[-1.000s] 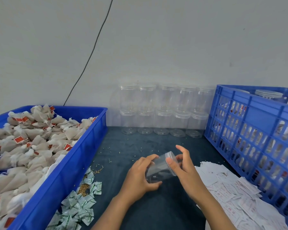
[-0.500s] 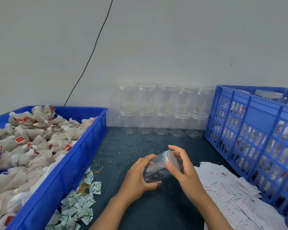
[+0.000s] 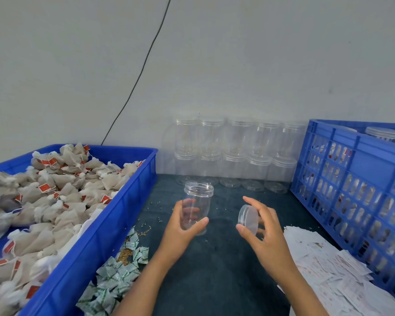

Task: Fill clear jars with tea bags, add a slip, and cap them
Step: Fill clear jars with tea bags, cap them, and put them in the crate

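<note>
My left hand [image 3: 183,226] grips an empty clear jar [image 3: 197,201] upright above the dark mat, its mouth open at the top. Just to its right, my right hand [image 3: 263,231] holds the jar's clear lid [image 3: 248,218] on edge between thumb and fingers, apart from the jar. A blue tray [image 3: 94,242] on the left is heaped with beige tea bags [image 3: 55,192] carrying red tags. White printed slips [image 3: 328,267] lie piled at the right.
Capped empty jars [image 3: 235,153] stand stacked in two rows against the back wall. A blue slotted crate [image 3: 356,179] on the right holds filled jars. Small green-and-white sachets [image 3: 116,277] and loose grains lie beside the tray. A black cable [image 3: 141,71] runs down the wall.
The lid has come off the jar. My left hand turned the jar upright and moved it left, while my right hand carried the lid away to the right.
</note>
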